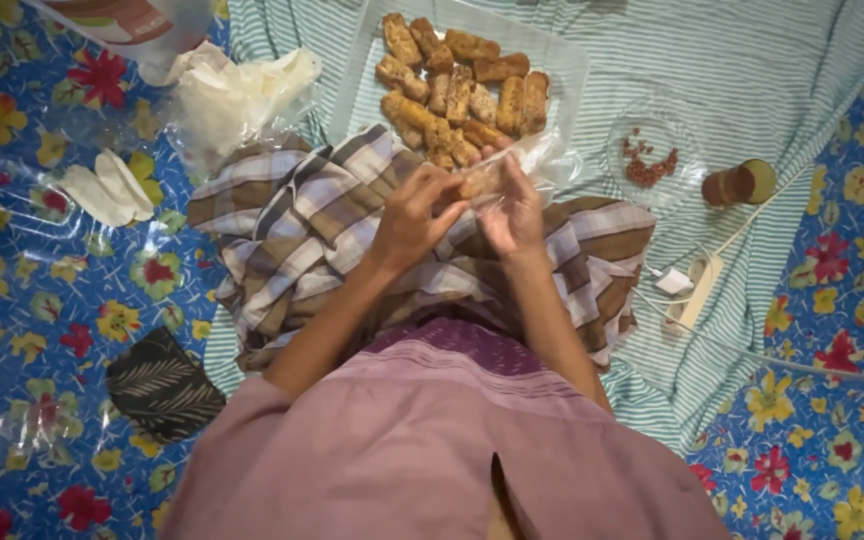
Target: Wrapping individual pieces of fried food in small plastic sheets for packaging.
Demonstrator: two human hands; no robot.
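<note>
**Both hands close on one fried piece**

Beyond the grip lies a clear tray (pixel 562 70) of fried pieces (pixel 457 90). The left hand (pixel 414 215) and right hand (pixel 512 210) pinch one fried piece (pixel 479 180) between them, inside a clear plastic bag (pixel 537 155).

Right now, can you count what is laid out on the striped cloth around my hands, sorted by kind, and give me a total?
Clear tray of golden-brown fried snack pieces: 1
Clear round plate of red bits: 1
Small round cup of brown liquid: 1
White power strip: 1
Clear plastic bag held by the left hand and right hand: 1
Total: 5
</note>
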